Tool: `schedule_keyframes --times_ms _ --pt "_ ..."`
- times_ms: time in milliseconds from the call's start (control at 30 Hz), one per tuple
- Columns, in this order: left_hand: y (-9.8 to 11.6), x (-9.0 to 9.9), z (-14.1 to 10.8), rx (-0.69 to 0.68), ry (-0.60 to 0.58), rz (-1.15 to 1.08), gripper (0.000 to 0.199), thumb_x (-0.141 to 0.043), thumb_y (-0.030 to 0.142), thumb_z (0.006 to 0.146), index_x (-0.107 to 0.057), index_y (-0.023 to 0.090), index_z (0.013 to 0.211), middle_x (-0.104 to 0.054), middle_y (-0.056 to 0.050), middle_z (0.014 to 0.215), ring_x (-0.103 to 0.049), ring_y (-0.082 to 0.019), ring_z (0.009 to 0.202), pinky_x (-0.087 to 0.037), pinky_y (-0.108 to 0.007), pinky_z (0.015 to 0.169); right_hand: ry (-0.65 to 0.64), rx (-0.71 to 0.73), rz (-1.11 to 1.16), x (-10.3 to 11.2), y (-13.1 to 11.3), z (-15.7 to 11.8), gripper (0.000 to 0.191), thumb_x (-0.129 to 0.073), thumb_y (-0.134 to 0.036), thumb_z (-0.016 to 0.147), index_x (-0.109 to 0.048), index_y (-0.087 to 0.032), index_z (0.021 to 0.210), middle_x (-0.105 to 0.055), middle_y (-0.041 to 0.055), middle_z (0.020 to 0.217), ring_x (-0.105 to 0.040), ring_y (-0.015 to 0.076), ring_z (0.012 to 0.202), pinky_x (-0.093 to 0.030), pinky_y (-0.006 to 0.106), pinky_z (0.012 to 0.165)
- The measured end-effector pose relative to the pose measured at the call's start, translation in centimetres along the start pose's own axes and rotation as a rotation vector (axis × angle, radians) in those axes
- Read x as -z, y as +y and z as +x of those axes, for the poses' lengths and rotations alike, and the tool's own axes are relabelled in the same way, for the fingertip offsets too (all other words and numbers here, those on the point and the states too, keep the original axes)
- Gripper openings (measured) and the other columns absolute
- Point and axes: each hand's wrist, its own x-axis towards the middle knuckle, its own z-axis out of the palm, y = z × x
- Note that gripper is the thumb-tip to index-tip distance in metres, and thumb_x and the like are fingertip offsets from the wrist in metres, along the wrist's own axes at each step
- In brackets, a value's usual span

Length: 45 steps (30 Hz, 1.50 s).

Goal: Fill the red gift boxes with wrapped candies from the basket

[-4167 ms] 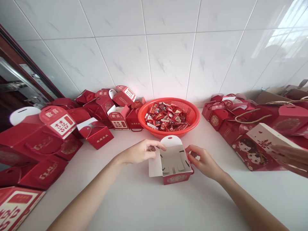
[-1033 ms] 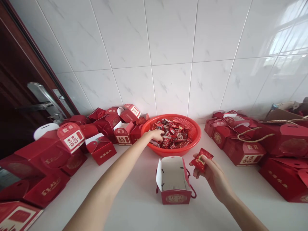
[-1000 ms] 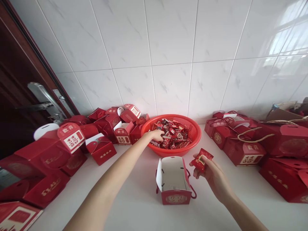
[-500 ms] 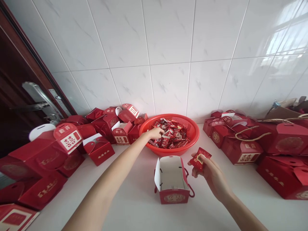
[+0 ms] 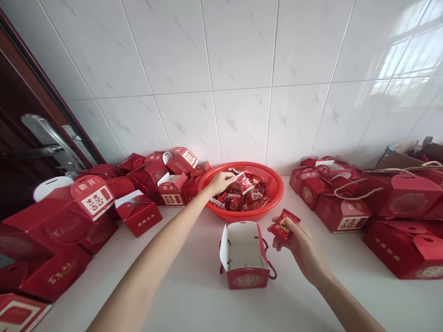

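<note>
A red plastic basket (image 5: pixel 277 197) full of wrapped candies (image 5: pixel 254 197) stands against the wall. Over its left side, my left hand (image 5: pixel 222 182) pinches a red and white candy packet (image 5: pixel 243 183) by its edge, just above the heap. My right hand (image 5: pixel 300 240) holds a square red candy packet (image 5: pixel 285 226) between thumb and fingers, to the right of the opened box. That red gift box (image 5: pixel 248 279) sits in front of the basket with its top unfolded, its white inside showing and dark red cord handles at its sides.
Red gift boxes (image 5: pixel 139 216) are stacked along the left, by a dark door (image 5: pixel 20 92) with a metal handle (image 5: pixel 51 138). More red boxes (image 5: pixel 342 214), some with rope handles, crowd the right. Behind everything rises a white tiled wall (image 5: pixel 242 124).
My left hand has lifted a candy packet up from among the others in the basket. The right hand keeps its packet in nearly the same place. The view has shifted slightly.
</note>
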Motion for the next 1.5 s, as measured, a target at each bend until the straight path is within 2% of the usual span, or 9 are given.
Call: schedule_keyframes --times_ms 300,533,633,800,933,1133,1233,1367,1500 --pt "-0.7 -0.5 -0.7 0.138 -0.138 0.010 0.046 -0.073 0.043 0.069 -0.067 0.017 0.107 -0.074 -0.008 0.102 -0.068 -0.025 0.093 -0.052 -0.031 0.080 -0.023 -0.025 -0.015 0.6 0.4 0.0 0.053 -0.068 -0.063 0.079 -0.072 -0.014 0.098 -0.074 0.0110 0.086 -0.059 0.0176 0.059 -0.045 0.032 0.061" --pt "-0.2 -0.5 -0.5 0.116 -0.165 -0.025 0.032 -0.077 0.042 0.066 -0.070 0.017 0.086 -0.074 -0.007 0.094 -0.068 -0.025 0.093 -0.052 -0.033 0.084 -0.035 -0.024 -0.035 0.2 -0.1 -0.1 0.052 -0.068 -0.063 0.078 -0.072 -0.014 0.096 -0.074 0.0108 0.087 -0.059 0.0177 0.059 -0.044 0.033 0.061" --pt "0.4 -0.4 -0.4 0.084 -0.105 -0.086 0.024 -0.075 0.037 0.069 -0.071 0.017 0.082 -0.075 -0.007 0.092 -0.068 -0.024 0.094 -0.051 -0.035 0.090 -0.045 -0.021 -0.042 -0.1 -0.4 -0.3 0.051 -0.068 -0.063 0.079 -0.073 -0.015 0.096 -0.070 0.0077 0.073 -0.057 0.0182 0.059 -0.044 0.033 0.062" --pt "2.3 -0.5 -0.2 0.017 -0.004 -0.213 0.023 -0.077 0.030 0.068 -0.069 0.016 0.084 -0.074 -0.005 0.094 -0.068 -0.021 0.091 -0.053 -0.036 0.087 -0.047 -0.014 -0.040 -0.1 -0.6 -0.5 0.051 -0.069 -0.061 0.080 -0.072 -0.014 0.101 -0.065 0.0039 0.064 -0.056 0.0175 0.059 -0.044 0.033 0.065" --pt "5.8 -0.9 -0.6 -0.062 -0.004 -0.306 0.020 -0.074 0.025 0.070 -0.068 0.016 0.087 -0.072 -0.004 0.095 -0.068 -0.019 0.091 -0.054 -0.033 0.084 0.031 0.079 0.008 0.0 -0.6 -0.3 0.046 -0.074 -0.057 0.078 -0.072 -0.017 0.101 -0.067 0.0031 0.071 -0.058 0.0169 0.061 -0.047 0.033 0.065" --pt "11.4 -2.2 -2.4 -0.245 -0.229 -0.310 0.014 -0.068 0.020 0.078 -0.071 0.016 0.091 -0.073 -0.003 0.090 -0.067 -0.016 0.083 -0.053 -0.029 0.076 0.186 0.230 0.091 0.4 -0.9 -0.1 0.032 -0.076 -0.053 0.076 -0.072 -0.022 0.085 -0.071 0.0048 0.092 -0.063 0.0197 0.083 -0.052 0.033 0.073" --pt "13.0 -3.0 -3.2 -0.316 -0.382 -0.239 0.013 -0.068 0.019 0.081 -0.073 0.018 0.092 -0.074 -0.002 0.093 -0.068 -0.016 0.086 -0.052 -0.028 0.079 0.148 0.261 0.136 0.4 -1.4 -0.1 0.026 -0.075 -0.049 0.079 -0.071 -0.024 0.085 -0.070 0.0039 0.091 -0.064 0.0214 0.088 -0.053 0.035 0.077" --pt "13.6 -3.8 -3.7 -0.276 -0.500 -0.234 0.015 -0.069 0.024 0.084 -0.074 0.017 0.096 -0.073 -0.003 0.087 -0.068 -0.017 0.083 -0.053 -0.029 0.078 0.038 0.211 0.140 0.3 -1.7 -0.2 0.029 -0.072 -0.050 0.082 -0.072 -0.023 0.092 -0.072 0.0071 0.095 -0.067 0.0246 0.086 -0.055 0.037 0.072" --pt "12.1 -3.1 -2.3 -0.218 -0.500 -0.291 0.032 -0.068 0.030 0.087 -0.069 0.018 0.116 -0.075 -0.006 0.101 -0.070 -0.020 0.094 -0.053 -0.031 0.084 0.074 0.194 0.148 0.4 -1.6 0.0 0.031 -0.074 -0.051 0.079 -0.073 -0.021 0.087 -0.072 0.0073 0.087 -0.067 0.0243 0.080 -0.054 0.036 0.064"
